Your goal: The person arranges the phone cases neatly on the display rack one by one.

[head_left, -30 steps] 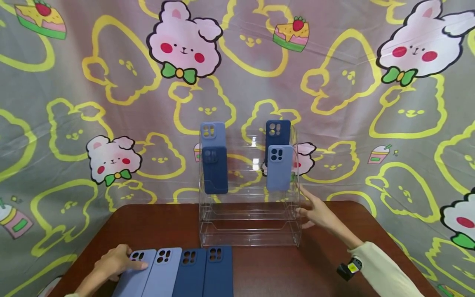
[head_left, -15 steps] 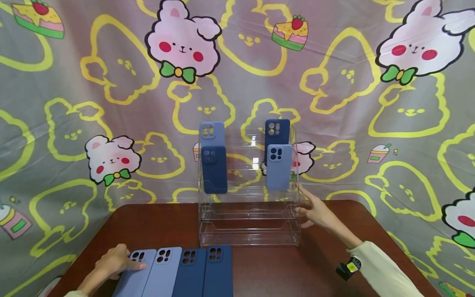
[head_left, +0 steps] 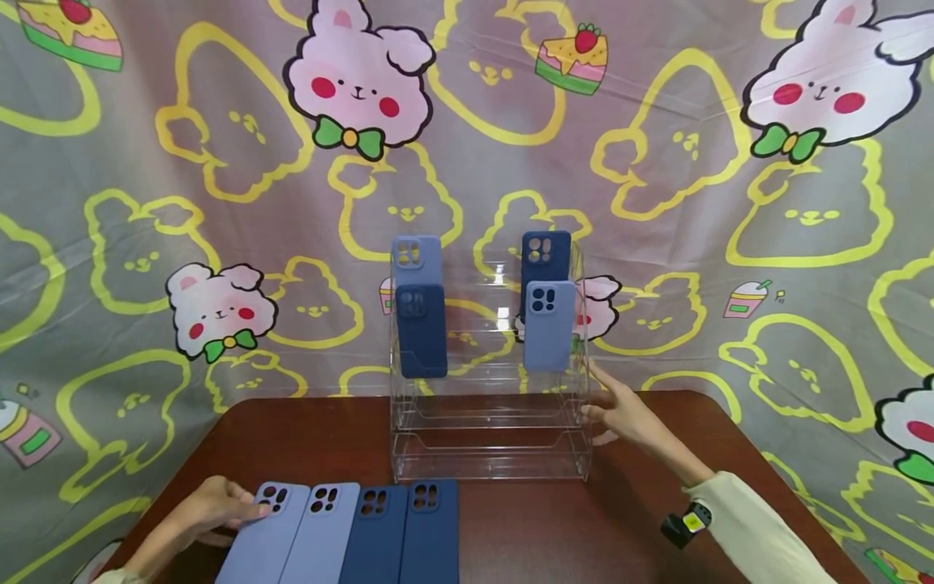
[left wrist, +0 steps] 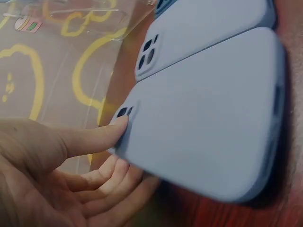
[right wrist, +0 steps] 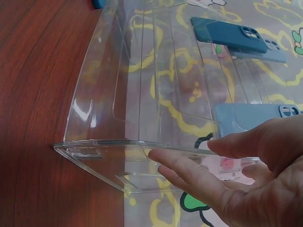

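Note:
At the table's left front, my left hand (head_left: 207, 511) pinches the leftmost light-blue phone case (head_left: 266, 543), thumb by its camera cutouts and fingers under its edge. The left wrist view shows the same thumb (left wrist: 102, 138) on top of the case. A second light-blue phone case (head_left: 321, 535) and two dark-blue phone cases (head_left: 429, 539) lie beside it in a row. My right hand (head_left: 626, 418) touches the right side of a clear tiered display rack (head_left: 489, 469). Its fingers stretch along the side panel in the right wrist view, with the thumb near the front edge.
The rack's upper tiers hold light-blue (head_left: 430, 264) and dark-blue (head_left: 423, 345) cases on the left. A dark-blue case (head_left: 547, 255) and a light-blue case (head_left: 549, 337) stand on the right. Behind the brown table (head_left: 306, 430) hangs a cartoon-print curtain (head_left: 467, 178).
My left thumb has drawn back to the camera end of the leftmost case, and the fingers have gone under its edge. My right hand stays at the rack's side.

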`<act>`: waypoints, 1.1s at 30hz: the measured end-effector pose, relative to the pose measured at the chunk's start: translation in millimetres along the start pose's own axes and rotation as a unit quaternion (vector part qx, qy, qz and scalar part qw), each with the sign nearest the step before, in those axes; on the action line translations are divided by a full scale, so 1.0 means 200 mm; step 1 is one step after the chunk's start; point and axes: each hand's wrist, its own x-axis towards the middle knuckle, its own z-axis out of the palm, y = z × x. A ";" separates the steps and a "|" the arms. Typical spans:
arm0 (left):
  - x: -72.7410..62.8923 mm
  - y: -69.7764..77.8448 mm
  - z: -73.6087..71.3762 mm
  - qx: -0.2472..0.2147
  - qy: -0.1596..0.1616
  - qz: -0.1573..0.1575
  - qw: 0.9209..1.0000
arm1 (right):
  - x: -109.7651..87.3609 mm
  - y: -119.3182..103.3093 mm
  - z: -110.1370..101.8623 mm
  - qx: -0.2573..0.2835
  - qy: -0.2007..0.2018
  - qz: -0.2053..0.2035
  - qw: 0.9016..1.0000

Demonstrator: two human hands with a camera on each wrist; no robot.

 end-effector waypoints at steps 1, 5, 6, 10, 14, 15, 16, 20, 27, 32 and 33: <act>0.00 0.00 -0.01 -0.004 -0.008 -0.003 1.000 | 0.00 0.00 0.00 -0.002 -0.001 0.001 1.000; 0.00 0.00 -0.06 -0.018 -0.038 -0.001 0.999 | -0.01 -0.01 -0.01 -0.014 -0.001 0.001 1.000; 0.01 0.00 -0.07 -0.021 -0.040 0.003 0.999 | -0.01 -0.01 -0.01 -0.016 0.000 0.004 1.000; 0.00 0.01 -0.10 -0.038 -0.045 0.026 0.998 | -0.02 -0.01 -0.01 -0.024 0.004 0.010 1.000; -0.02 0.06 -0.16 -0.058 -0.032 0.051 0.996 | -0.02 -0.01 -0.01 -0.025 0.009 0.016 1.000; -0.02 0.09 -0.18 -0.064 -0.023 0.057 0.996 | -0.02 -0.01 -0.01 -0.025 0.009 0.014 1.000; -0.03 0.11 -0.19 -0.068 -0.016 0.069 0.995 | -0.02 -0.01 -0.01 -0.024 0.008 0.014 1.000; -0.04 0.22 -0.22 -0.091 0.021 0.112 0.989 | -0.02 -0.01 -0.02 -0.019 0.011 0.017 1.000; -0.07 0.46 -0.12 -0.138 0.103 0.192 0.966 | -0.02 -0.01 -0.02 -0.021 0.015 0.017 1.000; -0.09 0.61 -0.03 -0.157 0.161 0.238 0.945 | -0.02 -0.01 -0.01 -0.018 0.006 0.006 1.000; -0.10 0.64 -0.02 -0.162 0.169 0.249 0.940 | -0.02 -0.01 -0.01 -0.018 0.003 0.003 1.000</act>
